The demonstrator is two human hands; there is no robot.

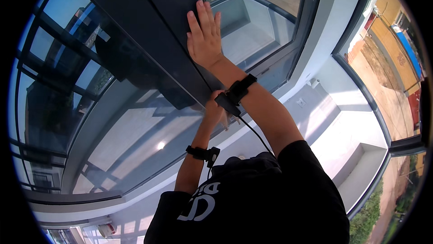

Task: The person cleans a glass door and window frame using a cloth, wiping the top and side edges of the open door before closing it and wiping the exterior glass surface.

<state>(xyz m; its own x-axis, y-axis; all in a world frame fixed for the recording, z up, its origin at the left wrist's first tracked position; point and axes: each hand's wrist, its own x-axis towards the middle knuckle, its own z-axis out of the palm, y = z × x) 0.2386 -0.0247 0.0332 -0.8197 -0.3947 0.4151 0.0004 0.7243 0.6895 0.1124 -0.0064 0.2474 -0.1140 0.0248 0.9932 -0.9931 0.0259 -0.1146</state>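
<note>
My right hand lies flat with fingers slightly spread on the dark metal frame of a glazed door or window, its edge beside the right-hand glass pane. Lower down, my left hand is at the same upright frame, near the edge of the large left pane. Its fingers are partly hidden behind my right wrist, so a grip cannot be made out. Something pale and blurred shows just beside it. Each wrist wears a black strap, the right strap and the left strap, with a cable running from each.
The left pane reflects window bars and a dark figure. To the right stand a white wall and a dark window frame, with a yellow building outside. A short white pipe is low by the wall. A bucket stands at lower left.
</note>
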